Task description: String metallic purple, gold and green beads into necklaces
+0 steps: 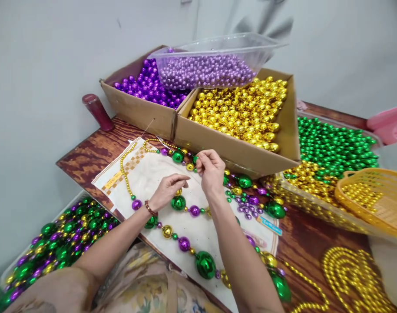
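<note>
Over the white cloth (166,167), my left hand (170,188) is closed in a pinch, a bracelet on its wrist. A strand of gold, green and purple beads (178,203) lies just beneath its fingers. My right hand (212,170) is raised a little higher, thumb and fingertips pressed together. Faintly, a thin string (194,177) shows between the two hands; its ends are hidden in the fingers. Around them on the cloth curves a bead necklace with large green balls (205,264) and a run of small gold beads (122,167).
Behind stand cardboard boxes of purple balls (149,89) and gold balls (240,113), with a clear tub (205,71) of lilac beads on top. To the right are green beads (335,145) and a yellow basket (394,217). Finished-looking strands (68,234) fill a bin at left.
</note>
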A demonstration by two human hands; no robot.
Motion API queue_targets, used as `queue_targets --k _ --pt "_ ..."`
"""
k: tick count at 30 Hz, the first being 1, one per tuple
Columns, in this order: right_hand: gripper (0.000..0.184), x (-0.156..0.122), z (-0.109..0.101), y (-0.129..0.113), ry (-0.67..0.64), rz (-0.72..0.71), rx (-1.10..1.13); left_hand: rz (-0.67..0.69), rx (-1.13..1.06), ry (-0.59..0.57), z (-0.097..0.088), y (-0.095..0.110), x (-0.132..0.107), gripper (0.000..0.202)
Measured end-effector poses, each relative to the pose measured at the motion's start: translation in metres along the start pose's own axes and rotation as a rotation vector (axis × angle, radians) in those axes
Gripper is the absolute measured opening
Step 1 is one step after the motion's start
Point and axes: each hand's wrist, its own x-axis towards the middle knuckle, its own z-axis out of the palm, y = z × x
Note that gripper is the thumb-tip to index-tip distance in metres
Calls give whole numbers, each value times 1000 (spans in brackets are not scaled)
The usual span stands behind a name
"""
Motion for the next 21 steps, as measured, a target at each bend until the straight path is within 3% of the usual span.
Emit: queue_targets --k 3,6,9,11,13,15,18,21 --pt "20 1 -1 8 -109 61 -65 -37 -27 -7 -4 -13 2 33" --pt "20 -3 -2 15 -202 79 -128 42 52 62 -26 -20 18 29" --pt "19 -10 -4 18 -323 55 -246 153 303 387 -73 -19 50 22" --pt "17 -14 -4 20 -382 38 -318 150 433 581 -110 -15 77 21" --pt "16 -15 -4 22 -390 18 -354 122 468 610 -141 -12 102 24" --pt "17 -15 -4 24 -366 -2 -364 81 472 565 -159 -12 120 31" --pt "17 -13 -6 28 -320 -22 -371 49 447 525 -165 -16 125 36" --pt "17 -14 -10 30 -288 -27 -382 86 384 560 -153 -12 103 22"
